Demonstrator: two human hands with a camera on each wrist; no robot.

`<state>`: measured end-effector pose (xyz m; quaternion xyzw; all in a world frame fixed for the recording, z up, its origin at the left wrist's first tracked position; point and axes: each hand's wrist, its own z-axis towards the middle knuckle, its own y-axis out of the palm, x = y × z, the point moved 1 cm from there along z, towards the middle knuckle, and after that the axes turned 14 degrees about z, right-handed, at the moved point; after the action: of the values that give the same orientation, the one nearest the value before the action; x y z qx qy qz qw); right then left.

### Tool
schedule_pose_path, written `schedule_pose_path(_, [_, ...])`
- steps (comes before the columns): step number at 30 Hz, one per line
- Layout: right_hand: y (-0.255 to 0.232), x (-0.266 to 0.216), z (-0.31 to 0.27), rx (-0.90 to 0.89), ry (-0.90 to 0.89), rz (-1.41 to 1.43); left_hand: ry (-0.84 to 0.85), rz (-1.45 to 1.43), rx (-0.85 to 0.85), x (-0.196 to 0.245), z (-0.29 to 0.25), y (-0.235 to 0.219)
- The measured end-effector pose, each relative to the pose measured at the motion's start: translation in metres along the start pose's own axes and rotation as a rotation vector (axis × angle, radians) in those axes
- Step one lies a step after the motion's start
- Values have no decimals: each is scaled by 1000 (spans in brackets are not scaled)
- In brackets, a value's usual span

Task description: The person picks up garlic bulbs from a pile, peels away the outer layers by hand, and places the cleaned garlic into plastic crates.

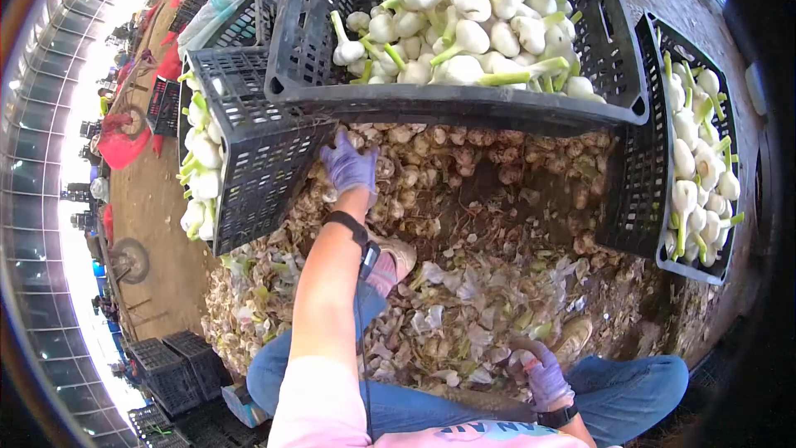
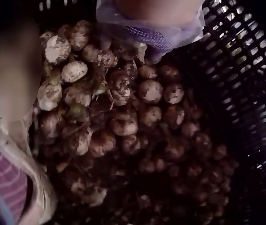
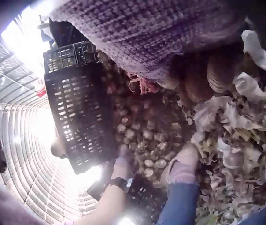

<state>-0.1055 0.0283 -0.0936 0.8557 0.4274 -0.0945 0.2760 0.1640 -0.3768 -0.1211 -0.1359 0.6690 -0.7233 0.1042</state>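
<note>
My left hand (image 1: pixel 351 168), in a purple glove, reaches forward with fingers spread onto a heap of unpeeled, soil-covered garlic bulbs (image 1: pixel 414 178). In the left wrist view its glove (image 2: pixel 154 40) is at the top, fingertips over the bulbs (image 2: pixel 123 122) and partly hidden. My right hand (image 1: pixel 547 377), in a purple knit glove with dark, dirty fingers, is low by my right leg above the peelings. The right wrist view shows this glove (image 3: pixel 161 37) close up, its fingers (image 3: pixel 217 72) bent; I cannot tell whether they hold something.
A black crate (image 1: pixel 456 104) of cleaned garlic (image 1: pixel 473 33) stands ahead above the heap. Crates with garlic flank it at left (image 1: pixel 265 166) and right (image 1: pixel 638 191). Loose skins (image 1: pixel 464 299) cover the ground around my shoes (image 1: pixel 396 261). Stacked black crates (image 1: pixel 178 369) stand lower left.
</note>
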Motion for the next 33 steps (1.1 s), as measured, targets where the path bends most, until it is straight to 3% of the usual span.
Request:
schedule_pose_path(2, [-6,6,4,61,-88,-74,-139,-4,-84,13,-6,-9])
schedule_pose_path(4, [-6,8,8,64,-94,-96,-109,-17,-80,10,-11,-2])
schedule_pose_path(6, [3,5,6,-3,-187,11,-167,-136,-106,10,-31,-14])
schedule_pose_path(7, [13,-2,2,30,-154,69,-252,-395,-118,0,-42,6])
schedule_pose_path(9, [23,-11,1,-7,-268,-18,-180,-506,-320,21,-98,-60])
schedule_pose_path(10, [26,-16,-1,-43,-367,-121,-152,-626,-352,11,-118,-44])
schedule_pose_path(12, [38,-36,-4,-58,-782,-514,11,-1174,-543,5,-171,-65])
schedule_pose_path(14, [58,-51,-20,-52,-652,-223,217,-1198,-752,1,-214,-91])
schedule_pose_path(16, [74,-61,-37,-146,-753,4,534,-1082,-645,1,-256,-133])
schedule_pose_path(18, [80,-64,-54,-219,-798,42,758,-958,-470,-3,-284,-162])
schedule_pose_path(20, [90,-64,-80,-297,-671,227,953,-939,-172,-4,-306,-178])
schedule_pose_path(23, [88,-50,-94,-337,-710,299,1056,-865,5,-9,-326,-194])
schedule_pose_path(27, [81,-46,-120,-377,-682,314,1105,-840,21,-17,-344,-207])
schedule_pose_path(33, [69,-49,-143,-371,-619,181,1027,-967,-184,-25,-361,-209])
